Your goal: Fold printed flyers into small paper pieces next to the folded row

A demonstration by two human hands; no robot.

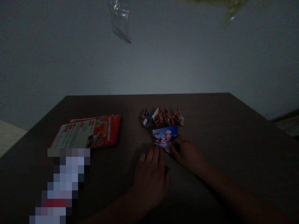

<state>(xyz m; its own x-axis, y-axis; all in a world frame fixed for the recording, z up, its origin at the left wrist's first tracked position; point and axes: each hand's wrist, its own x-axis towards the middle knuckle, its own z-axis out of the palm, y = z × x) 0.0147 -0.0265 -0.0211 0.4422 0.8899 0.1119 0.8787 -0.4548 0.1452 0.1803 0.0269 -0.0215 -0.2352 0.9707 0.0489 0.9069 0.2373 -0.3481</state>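
Observation:
A blue printed paper [165, 135] with white and red lettering lies on the dark table, in front of a row of several small folded paper pieces [157, 116]. My left hand [151, 175] rests palm down at the paper's near edge, its fingertips touching that edge and its fingers stretched out. At the paper's right near corner, my right hand [188, 152] has its thumb and index finger closed on the sheet. The fold near the fingers is dim and partly hidden.
A stack of red and white printed sheets [102, 132] lies on the left of the table [210, 109]. A pixelated pale object [66, 177] is at the lower left. Behind the table stands a grey wall with clear plastic [121, 21] hanging on it.

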